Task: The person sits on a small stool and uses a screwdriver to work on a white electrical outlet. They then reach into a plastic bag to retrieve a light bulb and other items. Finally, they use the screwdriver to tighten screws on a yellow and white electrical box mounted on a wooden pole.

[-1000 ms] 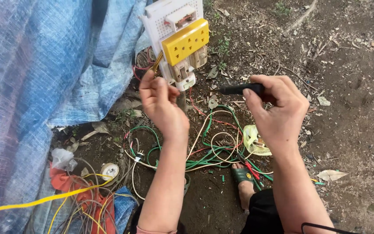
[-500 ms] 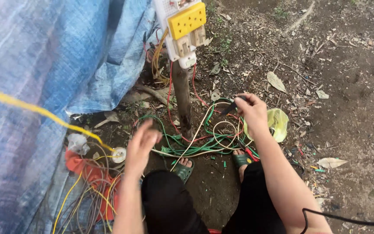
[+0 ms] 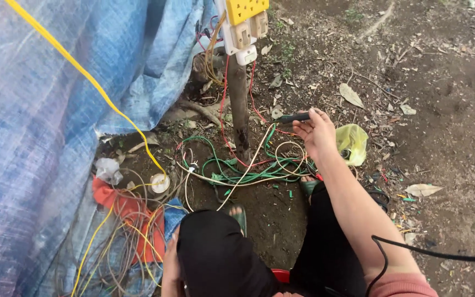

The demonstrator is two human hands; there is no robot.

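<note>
Right hand (image 3: pixel 319 132) grips a black tool (image 3: pixel 294 117) near the post (image 3: pixel 239 110). Left hand (image 3: pixel 170 264) down by knee, grip unclear. Wires (image 3: pixel 248 168) look loose, so wiring seems unfinished.

slim black tool (image 3: pixel 293 117) held level above green wires (image 3: pixel 248 168).

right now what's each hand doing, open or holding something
Left hand: low beside the black-clad knee, mostly hidden; cannot be told.
Right hand: closed on a slim black-handled tool.
</note>
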